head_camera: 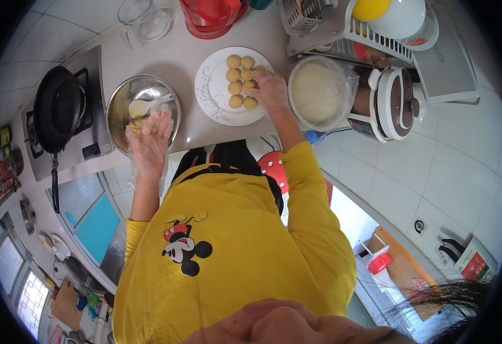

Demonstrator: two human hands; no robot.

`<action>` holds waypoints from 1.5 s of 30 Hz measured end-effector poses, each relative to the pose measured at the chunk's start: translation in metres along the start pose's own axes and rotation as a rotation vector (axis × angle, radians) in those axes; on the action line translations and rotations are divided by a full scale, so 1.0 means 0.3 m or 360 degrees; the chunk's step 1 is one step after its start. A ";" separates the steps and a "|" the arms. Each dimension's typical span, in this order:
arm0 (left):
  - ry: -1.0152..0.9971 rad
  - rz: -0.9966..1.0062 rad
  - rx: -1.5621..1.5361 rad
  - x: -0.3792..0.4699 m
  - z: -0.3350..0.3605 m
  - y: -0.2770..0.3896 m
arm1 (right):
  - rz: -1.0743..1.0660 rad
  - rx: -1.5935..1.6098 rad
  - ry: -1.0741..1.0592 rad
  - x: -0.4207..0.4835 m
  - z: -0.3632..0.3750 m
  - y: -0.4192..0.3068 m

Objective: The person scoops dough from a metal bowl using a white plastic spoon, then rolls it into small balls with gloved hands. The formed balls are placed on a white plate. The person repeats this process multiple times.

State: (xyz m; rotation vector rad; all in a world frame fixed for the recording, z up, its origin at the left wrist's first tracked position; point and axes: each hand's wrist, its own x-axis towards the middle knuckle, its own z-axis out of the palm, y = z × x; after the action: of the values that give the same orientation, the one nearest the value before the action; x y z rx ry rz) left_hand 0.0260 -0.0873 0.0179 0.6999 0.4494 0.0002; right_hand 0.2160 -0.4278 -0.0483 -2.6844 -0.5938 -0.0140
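My left hand (151, 139), in a clear plastic glove, is over the near side of a stainless steel mixing bowl (112, 101). Its palm faces up with the fingers spread. Beneath the fingertips lies some tan, dough-like mixture (136, 125). A pale spoon (139, 109) rests inside the bowl. On a white patterned plate (210, 92) sit several round tan balls (235, 88) in rows. My right hand (271, 91), apparently gloved too, reaches over the plate's right side. Its fingers are at the balls there and partly cover them; whether they grip one is hidden.
Right of the plate stands a plastic-covered tub of pale contents (313, 92), beside a brown-and-white electric cooker (395, 105). A dish rack (380, 41) is behind them. On the left, a black frying pan (59, 109) sits on the stove. A glass pitcher (145, 23) and red pitcher (210, 19) stand behind.
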 end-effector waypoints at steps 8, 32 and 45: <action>0.0044 0.0001 0.0030 -0.004 0.009 -0.002 | 0.0216 0.0190 -0.0238 -0.333 0.049 -0.083; -0.0034 -0.0029 0.0057 0.011 0.011 -0.024 | 0.0558 0.0501 0.0198 -0.386 0.123 -0.025; 0.0032 0.0038 0.0111 0.006 0.005 0.013 | 0.0514 0.0617 0.0052 -0.392 0.137 0.013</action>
State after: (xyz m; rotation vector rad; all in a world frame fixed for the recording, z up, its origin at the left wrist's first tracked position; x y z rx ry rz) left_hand 0.0287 -0.0849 0.0206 0.7742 0.4622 0.0145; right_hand 0.1076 -0.4629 -0.0987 -2.3622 -0.1275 0.1320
